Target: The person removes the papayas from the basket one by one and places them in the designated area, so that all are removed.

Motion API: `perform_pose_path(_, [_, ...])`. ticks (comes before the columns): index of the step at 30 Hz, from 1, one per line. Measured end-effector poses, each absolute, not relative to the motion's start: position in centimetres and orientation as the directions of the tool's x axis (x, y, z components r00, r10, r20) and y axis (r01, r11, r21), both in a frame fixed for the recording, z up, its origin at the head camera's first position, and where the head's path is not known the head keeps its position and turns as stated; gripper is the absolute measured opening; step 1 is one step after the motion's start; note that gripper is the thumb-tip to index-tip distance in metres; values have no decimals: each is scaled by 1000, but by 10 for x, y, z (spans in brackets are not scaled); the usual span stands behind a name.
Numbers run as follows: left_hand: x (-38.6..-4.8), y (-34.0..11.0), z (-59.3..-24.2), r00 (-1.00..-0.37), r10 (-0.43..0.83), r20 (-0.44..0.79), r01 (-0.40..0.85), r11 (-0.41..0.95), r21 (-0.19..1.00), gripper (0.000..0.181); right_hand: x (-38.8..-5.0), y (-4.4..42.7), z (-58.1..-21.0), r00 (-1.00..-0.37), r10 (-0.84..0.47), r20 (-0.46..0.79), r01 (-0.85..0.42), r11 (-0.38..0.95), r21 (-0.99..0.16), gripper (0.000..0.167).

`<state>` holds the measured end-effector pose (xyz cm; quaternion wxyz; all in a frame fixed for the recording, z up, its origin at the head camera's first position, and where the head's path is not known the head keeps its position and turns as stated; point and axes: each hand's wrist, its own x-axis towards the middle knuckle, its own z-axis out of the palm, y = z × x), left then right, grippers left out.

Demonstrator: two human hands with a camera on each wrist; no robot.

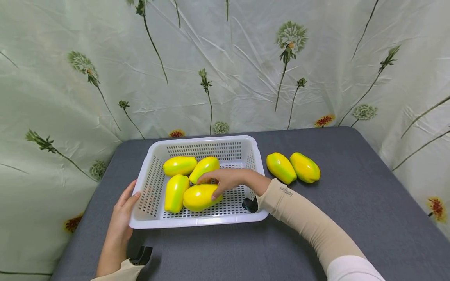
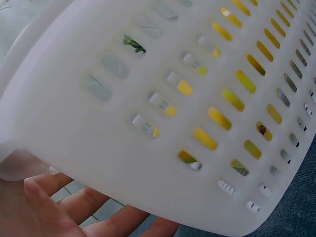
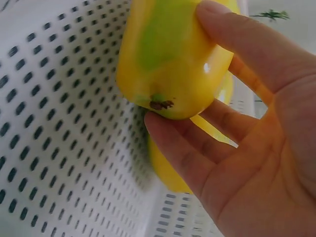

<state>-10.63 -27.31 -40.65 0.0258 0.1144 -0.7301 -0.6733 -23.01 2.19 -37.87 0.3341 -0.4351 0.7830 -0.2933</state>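
Observation:
A white perforated plastic basket [image 1: 197,222] holds several glossy yellow-green papayas. My left hand [image 1: 121,212] grips the basket's left rim, thumb on top; in the left wrist view its fingers [image 2: 84,205] show beyond the rim's edge. Inside the basket, my right hand [image 1: 230,179] grips the front papaya [image 1: 198,198] at its right end. The right wrist view shows the thumb on one side of this papaya [image 3: 163,59] and fingertips by its dark-spotted end. Around it lie a left papaya [image 1: 176,193], a back-left papaya [image 1: 179,166] and a back-middle papaya [image 1: 205,166].
Two more papayas, one nearer the basket [image 1: 281,168] and one farther right [image 1: 305,168], lie side by side on the dark grey table [image 1: 351,195]. A pale curtain [image 1: 246,78] printed with dandelions hangs behind the table.

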Motion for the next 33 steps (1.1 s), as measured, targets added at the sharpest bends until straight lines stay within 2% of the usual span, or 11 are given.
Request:
perform_pose_path(10, [-105, -274, -406, -970, -208, -128, -144, 67, 987, 53, -232, 28, -367, -459, -877, -145, -499, 389, -774, 57])
perform_pose_path(20, [-105, -275, -406, -973, -196, -120, -130, 41, 991, 53, -233, 41, -362, -503, -857, 108, -500, 188, -845, 58])
perform_pose_path(33, [-106, -273, -406, -971, -199, -130, -142, 47, 989, 53, -225, 58, -347, -600, -760, 249, -538, 153, -829, 60])
